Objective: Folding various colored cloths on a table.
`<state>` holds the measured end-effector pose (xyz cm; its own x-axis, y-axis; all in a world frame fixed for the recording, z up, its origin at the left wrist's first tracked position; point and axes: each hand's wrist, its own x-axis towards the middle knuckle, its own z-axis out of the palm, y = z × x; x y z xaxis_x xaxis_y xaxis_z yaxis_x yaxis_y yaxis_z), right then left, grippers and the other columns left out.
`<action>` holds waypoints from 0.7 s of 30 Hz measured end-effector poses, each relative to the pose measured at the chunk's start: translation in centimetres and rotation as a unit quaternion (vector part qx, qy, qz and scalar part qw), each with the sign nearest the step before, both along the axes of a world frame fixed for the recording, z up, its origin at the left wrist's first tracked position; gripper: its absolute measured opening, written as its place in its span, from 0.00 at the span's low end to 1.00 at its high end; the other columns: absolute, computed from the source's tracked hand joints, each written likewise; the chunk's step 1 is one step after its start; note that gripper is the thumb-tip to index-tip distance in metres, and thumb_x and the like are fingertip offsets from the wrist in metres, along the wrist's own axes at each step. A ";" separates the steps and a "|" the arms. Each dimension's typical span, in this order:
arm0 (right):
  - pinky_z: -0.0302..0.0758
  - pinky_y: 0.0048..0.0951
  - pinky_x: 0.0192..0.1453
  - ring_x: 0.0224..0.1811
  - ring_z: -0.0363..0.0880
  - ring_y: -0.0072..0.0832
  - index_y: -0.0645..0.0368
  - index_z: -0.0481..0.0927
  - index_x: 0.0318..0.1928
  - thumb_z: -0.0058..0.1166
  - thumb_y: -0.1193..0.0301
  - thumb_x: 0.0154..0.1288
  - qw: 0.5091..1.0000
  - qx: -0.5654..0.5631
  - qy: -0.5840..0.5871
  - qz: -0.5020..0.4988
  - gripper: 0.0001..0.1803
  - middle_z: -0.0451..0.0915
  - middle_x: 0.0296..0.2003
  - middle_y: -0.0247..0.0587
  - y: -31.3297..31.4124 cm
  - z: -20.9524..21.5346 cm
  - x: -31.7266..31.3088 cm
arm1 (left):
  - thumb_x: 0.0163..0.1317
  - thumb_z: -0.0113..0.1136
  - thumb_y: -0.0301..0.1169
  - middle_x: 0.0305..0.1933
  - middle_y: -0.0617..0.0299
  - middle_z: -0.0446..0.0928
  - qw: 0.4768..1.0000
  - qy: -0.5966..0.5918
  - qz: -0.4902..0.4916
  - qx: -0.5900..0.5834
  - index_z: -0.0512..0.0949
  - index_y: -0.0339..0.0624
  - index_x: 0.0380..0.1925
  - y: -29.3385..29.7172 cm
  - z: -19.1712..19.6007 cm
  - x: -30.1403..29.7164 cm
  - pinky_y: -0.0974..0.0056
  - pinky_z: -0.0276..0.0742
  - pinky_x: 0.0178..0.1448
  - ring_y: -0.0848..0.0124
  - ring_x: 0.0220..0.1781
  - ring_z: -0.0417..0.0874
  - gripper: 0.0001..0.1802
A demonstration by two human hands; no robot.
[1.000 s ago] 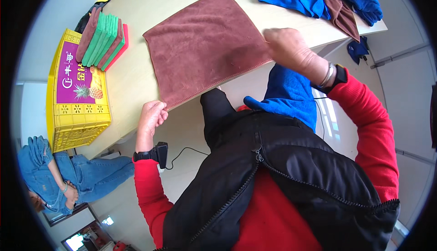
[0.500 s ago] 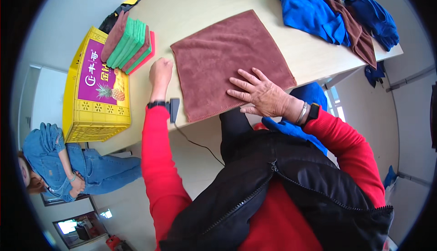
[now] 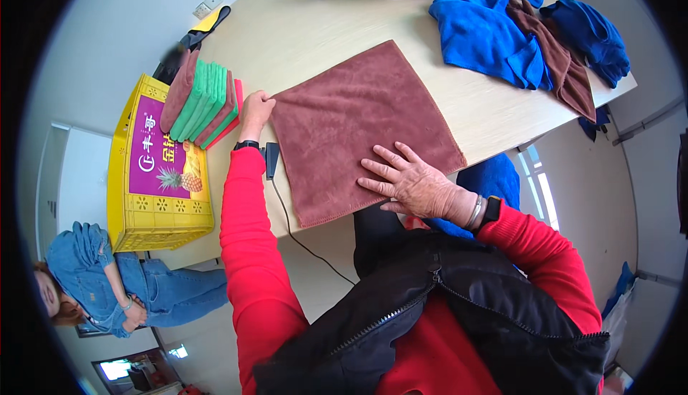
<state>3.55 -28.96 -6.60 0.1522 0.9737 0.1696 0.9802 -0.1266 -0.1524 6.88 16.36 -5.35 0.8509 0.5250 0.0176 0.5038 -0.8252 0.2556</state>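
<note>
A square brown towel (image 3: 362, 123) lies spread on the table, with light creases towards its far left part. At its left corner, the fingers of my left hand (image 3: 254, 114) are pinched together on the towel's edge. My right hand (image 3: 419, 186) rests flat on the towel's near right part, fingers spread and holding nothing. Beside my left wrist, a small dark device (image 3: 270, 160) with a cable sits at the table's near edge.
Folded brown, green and red towels (image 3: 204, 101) stand in a row by a yellow crate (image 3: 161, 234) on the left. Loose blue cloths (image 3: 487, 40) and a brown cloth (image 3: 562, 65) are heaped at the far right. A person in denim (image 3: 143, 280) stands beyond the crate.
My left hand has moved up to the towel's left corner and pinched its edge. My right hand stays flat on the towel. The whole view has shifted slightly.
</note>
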 end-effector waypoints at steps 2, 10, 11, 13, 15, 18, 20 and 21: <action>0.47 0.56 0.81 0.80 0.50 0.44 0.39 0.61 0.75 0.51 0.43 0.69 1.000 -0.003 0.001 -0.001 0.38 0.57 0.76 0.38 0.1 0.0 0.1 | 0.59 0.63 0.41 0.41 0.52 0.86 0.996 0.007 0.036 0.079 0.84 0.44 0.36 -0.7 0.0 0.1 0.51 0.80 0.46 0.52 0.45 0.86 0.14; 0.48 0.56 0.80 0.80 0.51 0.44 0.39 0.61 0.75 0.53 0.44 0.67 1.000 -0.003 -0.003 0.008 0.39 0.57 0.76 0.39 0.0 -0.1 -0.1 | 0.60 0.60 0.34 0.40 0.55 0.85 0.961 -0.143 -0.155 0.176 0.81 0.42 0.34 -4.8 -0.9 3.2 0.48 0.78 0.49 0.51 0.45 0.83 0.08; 0.49 0.56 0.80 0.79 0.51 0.44 0.40 0.61 0.75 0.53 0.44 0.67 1.000 -0.004 -0.001 0.006 0.39 0.58 0.76 0.39 -0.1 -0.1 0.0 | 0.60 0.60 0.34 0.40 0.55 0.85 0.961 -0.145 -0.157 0.175 0.81 0.42 0.34 -5.3 -0.8 3.5 0.48 0.78 0.49 0.51 0.45 0.83 0.08; 0.49 0.56 0.80 0.79 0.51 0.44 0.40 0.61 0.75 0.54 0.45 0.67 1.000 -0.005 -0.001 0.002 0.39 0.58 0.76 0.39 -0.2 -0.1 0.1 | 0.64 0.58 0.35 0.40 0.57 0.84 0.964 -0.073 -0.189 0.174 0.81 0.44 0.34 -6.5 -0.5 3.8 0.49 0.75 0.53 0.53 0.49 0.81 0.08; 0.49 0.55 0.80 0.79 0.51 0.45 0.39 0.60 0.75 0.57 0.47 0.65 1.000 -0.004 0.008 0.002 0.41 0.57 0.76 0.39 -0.1 -0.4 0.2 | 0.65 0.57 0.36 0.40 0.57 0.83 0.962 -0.038 -0.209 0.171 0.81 0.45 0.33 -7.3 -0.5 4.6 0.49 0.73 0.55 0.55 0.50 0.80 0.08; 0.49 0.55 0.80 0.79 0.51 0.45 0.40 0.60 0.75 0.59 0.49 0.63 1.000 0.001 0.012 0.004 0.42 0.57 0.76 0.39 0.0 -0.3 0.1 | 0.65 0.59 0.35 0.38 0.58 0.82 0.948 -0.135 -0.189 0.216 0.80 0.46 0.31 -7.1 -1.4 4.6 0.50 0.71 0.55 0.56 0.49 0.79 0.07; 0.50 0.55 0.80 0.79 0.52 0.46 0.40 0.61 0.75 0.60 0.51 0.63 1.000 0.005 0.007 -0.001 0.41 0.58 0.75 0.39 0.1 -0.1 0.3 | 0.64 0.60 0.35 0.38 0.58 0.82 0.953 -0.131 -0.169 0.213 0.80 0.46 0.32 -6.8 -1.8 5.0 0.50 0.72 0.55 0.55 0.49 0.79 0.06; 0.50 0.55 0.80 0.79 0.52 0.46 0.40 0.61 0.75 0.60 0.51 0.63 1.000 0.007 0.005 -0.002 0.41 0.58 0.75 0.39 0.2 -0.1 0.4 | 0.63 0.61 0.35 0.39 0.58 0.82 0.957 -0.129 -0.149 0.211 0.80 0.46 0.32 -6.8 -1.7 5.4 0.50 0.72 0.55 0.55 0.49 0.79 0.06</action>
<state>3.96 -28.79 -6.75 0.1578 0.9707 0.1812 0.9781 -0.1285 -0.1635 12.27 9.58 -7.07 0.9007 0.1588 0.4043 0.1941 -0.9798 -0.0475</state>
